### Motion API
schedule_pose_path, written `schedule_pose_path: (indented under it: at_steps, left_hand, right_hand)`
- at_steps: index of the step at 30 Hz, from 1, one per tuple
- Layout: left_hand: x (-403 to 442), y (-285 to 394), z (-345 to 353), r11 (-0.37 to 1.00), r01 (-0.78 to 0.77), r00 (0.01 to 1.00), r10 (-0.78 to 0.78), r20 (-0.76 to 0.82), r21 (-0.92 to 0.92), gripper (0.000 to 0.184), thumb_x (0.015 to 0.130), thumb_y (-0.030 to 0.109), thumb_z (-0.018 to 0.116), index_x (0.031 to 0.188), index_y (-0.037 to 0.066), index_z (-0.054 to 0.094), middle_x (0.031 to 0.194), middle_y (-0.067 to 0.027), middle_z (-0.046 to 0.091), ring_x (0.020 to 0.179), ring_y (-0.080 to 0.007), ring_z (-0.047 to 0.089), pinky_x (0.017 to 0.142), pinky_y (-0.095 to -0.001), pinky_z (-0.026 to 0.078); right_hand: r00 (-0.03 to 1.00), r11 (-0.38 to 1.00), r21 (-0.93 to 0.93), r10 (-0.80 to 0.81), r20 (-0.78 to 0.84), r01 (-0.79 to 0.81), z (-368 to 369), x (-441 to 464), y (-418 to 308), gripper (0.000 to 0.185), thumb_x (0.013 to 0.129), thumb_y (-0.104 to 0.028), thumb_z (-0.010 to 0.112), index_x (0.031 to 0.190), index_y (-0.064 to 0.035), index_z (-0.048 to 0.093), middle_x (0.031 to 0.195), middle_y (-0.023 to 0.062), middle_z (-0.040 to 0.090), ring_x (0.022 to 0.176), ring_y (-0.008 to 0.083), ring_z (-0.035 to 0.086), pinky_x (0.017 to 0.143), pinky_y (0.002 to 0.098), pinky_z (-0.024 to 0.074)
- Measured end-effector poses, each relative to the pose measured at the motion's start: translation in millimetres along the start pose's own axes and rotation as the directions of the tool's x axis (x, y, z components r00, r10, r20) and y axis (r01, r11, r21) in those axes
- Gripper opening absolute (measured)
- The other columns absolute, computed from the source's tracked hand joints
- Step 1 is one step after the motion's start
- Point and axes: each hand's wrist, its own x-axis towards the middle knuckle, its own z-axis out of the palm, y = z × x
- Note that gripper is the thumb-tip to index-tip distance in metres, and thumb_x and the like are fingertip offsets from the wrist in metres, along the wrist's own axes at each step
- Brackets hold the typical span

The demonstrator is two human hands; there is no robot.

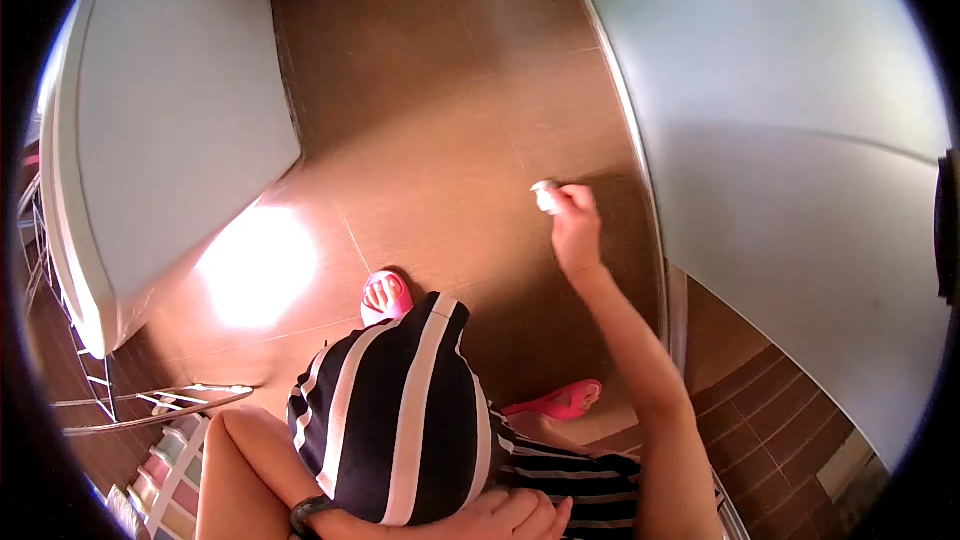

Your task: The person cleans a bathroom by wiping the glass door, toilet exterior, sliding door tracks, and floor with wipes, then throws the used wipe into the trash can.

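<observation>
My right hand (576, 230) is stretched out over the brown floor, its fingers closed round a small white object (546, 197) that I cannot make out clearly. My left hand (505, 517) lies across my body at the bottom, against the black-and-white striped clothing (395, 410), with its fingers bent together; whatever it may hold is hidden. A dark band (308, 517) circles the left wrist. Pink slippers show on my feet, one (386, 297) at the centre left and one (560, 402) right of the clothing.
A white bathtub-like fixture (180, 110) stands at the left, beside a metal rack (150, 405). On the right is a frosted panel (790, 130) with a metal edge at the floor. Brown tiled floor (430, 110) lies between them, with a bright patch of light.
</observation>
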Motion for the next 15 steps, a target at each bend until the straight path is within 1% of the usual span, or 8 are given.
schedule_pose_path:
  at_steps: [2,4,5,7,8,10,11,15]
  left_hand:
    - [-1,1,1,1.000,0.005,1.000,-0.005,-0.017,0.009,0.036,0.083,0.015,0.051,0.112,-0.003,0.062,0.087,-0.0094,0.055,0.080,-0.0210,0.052,0.068,-0.0274,0.043]
    - [-2,-1,0,0.999,0.034,0.999,-0.033,-0.030,0.040,0.036,0.083,0.016,0.051,0.111,-0.003,0.062,0.086,-0.0086,0.055,0.079,-0.0203,0.052,0.066,-0.0270,0.042]
    - [-2,-3,-2,0.998,-0.019,1.000,0.021,-0.021,0.053,0.035,0.082,0.016,0.051,0.110,-0.003,0.063,0.085,-0.0076,0.054,0.077,-0.0191,0.051,0.064,-0.0268,0.041]
    - [-5,-2,2,0.996,0.028,1.000,-0.029,-0.002,-0.085,0.034,0.082,0.018,0.051,0.107,-0.001,0.063,0.081,-0.0053,0.052,0.073,-0.0166,0.049,0.060,-0.0264,0.036]
    - [-6,-3,5,0.997,0.037,0.999,-0.039,-0.022,-0.069,0.034,0.082,0.020,0.050,0.106,-0.001,0.062,0.081,-0.0051,0.052,0.074,-0.0167,0.049,0.060,-0.0266,0.036]
    - [-7,5,18,0.999,0.037,0.994,-0.039,-0.097,-0.018,0.034,0.082,0.020,0.050,0.106,-0.001,0.062,0.081,-0.0048,0.052,0.074,-0.0168,0.049,0.061,-0.0271,0.037]
    - [-8,5,22,0.999,0.051,0.994,-0.051,-0.099,0.000,0.034,0.082,0.020,0.050,0.106,-0.001,0.062,0.081,-0.0048,0.052,0.074,-0.0168,0.049,0.061,-0.0271,0.037]
    - [-10,4,26,0.999,0.022,0.993,-0.019,-0.114,0.029,0.034,0.083,0.021,0.049,0.107,0.000,0.062,0.083,-0.0044,0.052,0.075,-0.0170,0.049,0.062,-0.0273,0.037]
  right_hand:
    - [0.995,0.954,0.294,0.039,0.089,-0.064,38,-14,-18,0.027,0.079,0.010,0.062,0.103,-0.0022,0.065,0.094,0.0112,0.057,0.086,0.0247,0.060,0.074,0.0319,0.0528]
    - [0.972,0.913,0.387,0.037,0.231,-0.126,61,-24,-37,0.019,0.083,0.005,0.062,0.102,0.0004,0.063,0.098,0.0115,0.057,0.085,0.0222,0.060,0.072,0.0319,0.0533]
    - [0.916,0.639,0.666,0.175,0.361,-0.385,73,-27,-52,0.015,0.087,0.002,0.061,0.102,0.0018,0.062,0.100,0.0113,0.057,0.085,0.0204,0.059,0.071,0.0318,0.0535]
    - [0.786,0.457,0.655,0.193,0.587,-0.601,65,-21,-95,0.014,0.095,-0.009,0.056,0.101,0.0043,0.059,0.102,0.0106,0.058,0.084,0.0147,0.057,0.070,0.0306,0.0531]
    - [0.682,0.615,0.476,0.142,0.717,-0.629,71,-21,-99,0.014,0.092,-0.009,0.058,0.103,-0.0001,0.059,0.100,0.0101,0.058,0.085,0.0176,0.058,0.072,0.0303,0.0535]
    - [0.902,0.906,0.423,-0.174,0.395,-0.011,79,-29,-109,0.017,0.086,-0.008,0.062,0.103,-0.0044,0.061,0.098,0.0095,0.057,0.086,0.0219,0.059,0.072,0.0327,0.0527]
    - [0.900,0.912,0.346,-0.328,0.288,0.222,90,-22,-112,0.018,0.081,-0.007,0.064,0.099,-0.0061,0.062,0.092,0.0092,0.055,0.085,0.0260,0.058,0.070,0.0361,0.0513]
    - [0.926,0.897,0.336,-0.350,0.140,0.288,130,28,-123,0.008,0.082,-0.004,0.061,0.090,-0.0067,0.060,0.085,0.0101,0.050,0.080,0.0275,0.055,0.067,0.0367,0.0495]
